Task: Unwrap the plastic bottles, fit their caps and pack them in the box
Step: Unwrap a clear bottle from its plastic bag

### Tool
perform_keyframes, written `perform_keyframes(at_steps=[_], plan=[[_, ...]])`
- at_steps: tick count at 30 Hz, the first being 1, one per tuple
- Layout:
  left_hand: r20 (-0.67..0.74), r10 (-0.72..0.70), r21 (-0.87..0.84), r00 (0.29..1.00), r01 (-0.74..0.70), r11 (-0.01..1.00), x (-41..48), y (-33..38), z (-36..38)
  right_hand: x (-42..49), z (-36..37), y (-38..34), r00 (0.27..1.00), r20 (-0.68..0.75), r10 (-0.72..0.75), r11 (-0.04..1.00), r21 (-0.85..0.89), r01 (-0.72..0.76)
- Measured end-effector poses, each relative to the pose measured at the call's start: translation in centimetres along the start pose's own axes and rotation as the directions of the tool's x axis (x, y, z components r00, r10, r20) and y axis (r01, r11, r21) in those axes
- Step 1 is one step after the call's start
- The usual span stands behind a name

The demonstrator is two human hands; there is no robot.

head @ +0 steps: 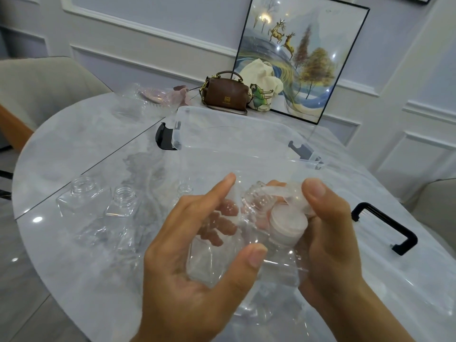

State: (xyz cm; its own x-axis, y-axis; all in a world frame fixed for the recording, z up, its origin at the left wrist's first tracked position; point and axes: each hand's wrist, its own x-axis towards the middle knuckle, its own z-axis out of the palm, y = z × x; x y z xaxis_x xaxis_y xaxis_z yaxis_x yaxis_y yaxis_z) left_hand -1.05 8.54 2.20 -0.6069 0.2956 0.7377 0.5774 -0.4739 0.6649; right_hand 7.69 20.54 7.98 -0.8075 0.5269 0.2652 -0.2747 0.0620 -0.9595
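Worktop (74, 144): round, pale marble pattern, glossy.

Clear plastic box (246, 144): stands open on the worktop just beyond my hands, with black clips at its ends.

Framed picture (303, 58): stands against the wall at the far edge. A cloth bag (261, 95) and a brown handbag (225, 95) sit in front of it.

Left hand (197, 255): curled round a clear square bottle (209, 262), held above the worktop at the near side of the box. My fingers behind it show through the plastic, my thumb lies across the front and my forefinger is straight.

Right hand (328, 243): pinches a white cap (288, 225) beside the bottle's neck, thumb on top. Crinkled clear wrap (278, 265) hangs about both. Whether the cap touches the neck I cannot tell.

Two uncapped bottles (84, 196) stand on the worktop to my left, just beside each other.
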Motion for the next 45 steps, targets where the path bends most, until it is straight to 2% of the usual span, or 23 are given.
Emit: perform_keyframes(at_steps=[8, 13, 18, 24, 28, 33, 38, 45], plan=[[-0.007, -0.022, -0.046, 1.0, 0.021, 0.999, 0.1, 0.3, 0.2, -0.2, 0.3, 0.0, 0.999, -0.027, -0.023, 0.998, -0.052, 0.022], [0.011, 0.01, 0.005, 1.0, -0.01, 1.0, 0.1, 0.0, -0.1, 0.3, -0.1, -0.6, 0.998, 0.068, -0.015, 1.0, 0.026, 0.014], [-0.004, 0.02, 0.04, 1.0, -0.02, 0.999, 0.2, -0.1, -0.5, 0.5, 0.0, -0.5, 0.992, 0.067, -0.102, 0.994, -0.031, 0.105], [-0.021, -0.014, -0.002, 1.0, 0.014, 1.0, 0.4, 0.5, -0.4, 0.6, -0.1, -1.6, 0.997, 0.06, -0.053, 0.989, -0.138, 0.061], [0.011, -0.011, 0.056, 1.0, 0.01, 0.998, 0.9, 1.1, -0.9, 0.9, -0.7, -4.1, 0.994, 0.072, -0.084, 0.912, -0.395, 0.105], [0.081, -0.035, 0.119, 0.996, 0.025, 0.993, 1.3, 1.7, -1.9, 1.8, 0.6, -7.6, 0.992, 0.122, 0.0, 0.67, -0.737, 0.091], [0.145, -0.055, 0.09, 0.988, 0.042, 0.995, 1.6, 2.5, -2.7, 1.4, 2.9, -7.7, 0.997, 0.07, 0.034, 0.537, -0.842, 0.041], [0.202, -0.135, 0.014, 0.97, 0.135, 0.991, 0.9, 2.1, -3.2, 0.6, 3.2, -5.6, 0.999, -0.004, 0.043, 0.549, -0.836, -0.027]])
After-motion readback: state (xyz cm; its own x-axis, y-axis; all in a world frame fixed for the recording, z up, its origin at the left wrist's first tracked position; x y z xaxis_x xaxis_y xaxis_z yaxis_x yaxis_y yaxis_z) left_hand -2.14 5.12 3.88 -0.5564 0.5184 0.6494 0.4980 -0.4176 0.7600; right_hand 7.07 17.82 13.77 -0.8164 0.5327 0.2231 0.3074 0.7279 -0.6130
